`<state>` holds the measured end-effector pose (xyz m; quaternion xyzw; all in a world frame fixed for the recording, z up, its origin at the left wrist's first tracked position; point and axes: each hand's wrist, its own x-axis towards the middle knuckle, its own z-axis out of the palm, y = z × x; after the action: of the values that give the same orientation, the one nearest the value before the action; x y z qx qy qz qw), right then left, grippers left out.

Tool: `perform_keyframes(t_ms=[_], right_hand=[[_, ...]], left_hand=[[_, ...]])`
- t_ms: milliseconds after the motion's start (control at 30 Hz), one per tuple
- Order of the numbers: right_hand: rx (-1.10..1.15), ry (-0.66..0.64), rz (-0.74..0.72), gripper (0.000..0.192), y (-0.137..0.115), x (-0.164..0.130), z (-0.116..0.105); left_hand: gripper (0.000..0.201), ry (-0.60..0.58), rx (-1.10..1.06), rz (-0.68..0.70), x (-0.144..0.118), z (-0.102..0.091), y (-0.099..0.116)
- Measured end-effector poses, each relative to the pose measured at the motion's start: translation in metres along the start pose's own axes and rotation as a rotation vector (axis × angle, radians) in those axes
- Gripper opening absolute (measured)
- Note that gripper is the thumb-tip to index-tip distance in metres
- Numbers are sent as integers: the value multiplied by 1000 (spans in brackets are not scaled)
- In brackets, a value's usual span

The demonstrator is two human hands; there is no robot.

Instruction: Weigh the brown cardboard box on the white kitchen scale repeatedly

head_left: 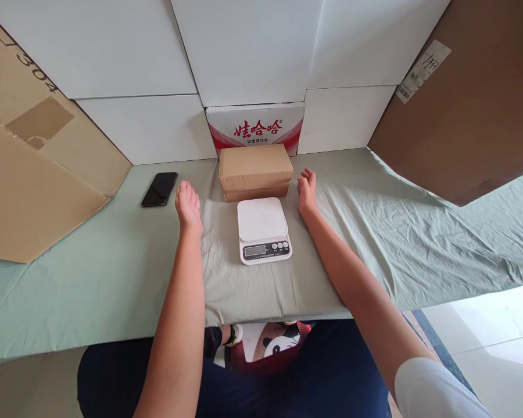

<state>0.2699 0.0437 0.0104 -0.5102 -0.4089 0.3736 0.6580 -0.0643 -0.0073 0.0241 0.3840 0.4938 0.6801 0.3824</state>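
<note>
A scale (262,219) and box (256,168) are flanked by the left hand (188,206), near a phone (159,188), and the right hand (307,193). Fingers are loosely curled; nothing visible is held.

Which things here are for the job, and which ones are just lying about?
Probably for the job, between the left hand and right hand:
white scale
small brown box

Probably just lying about:
black phone
red-and-white carton
big left-side cardboard
big right-side cardboard

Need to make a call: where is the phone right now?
In the head view, the phone lies on the cloth, left of centre, just left of the left hand.
</note>
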Motion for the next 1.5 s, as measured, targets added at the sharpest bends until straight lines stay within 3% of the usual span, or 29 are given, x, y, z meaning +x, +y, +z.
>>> perform_keyframes(t_ms=[700, 967, 1133, 1333, 1500], right_hand=[[-37, -38, -46, 52, -3, -3, 0], [-29, -43, -39, 54, -5, -4, 1], [-32, -103, -38, 54, -6, -7, 1], [-17, -296, -145, 46, -11, -27, 16], [-72, -306, -204, 49, -17, -39, 22]], left_hand=[[72, 29, -57, -28, -6, 8, 6], [78, -17, -34, -29, -5, 9, 5], [74, -44, -59, -62, -7, 14, 2], [80, -150, -23, -56, -23, 35, -7], [83, -215, 8, -22, -31, 44, -13]])
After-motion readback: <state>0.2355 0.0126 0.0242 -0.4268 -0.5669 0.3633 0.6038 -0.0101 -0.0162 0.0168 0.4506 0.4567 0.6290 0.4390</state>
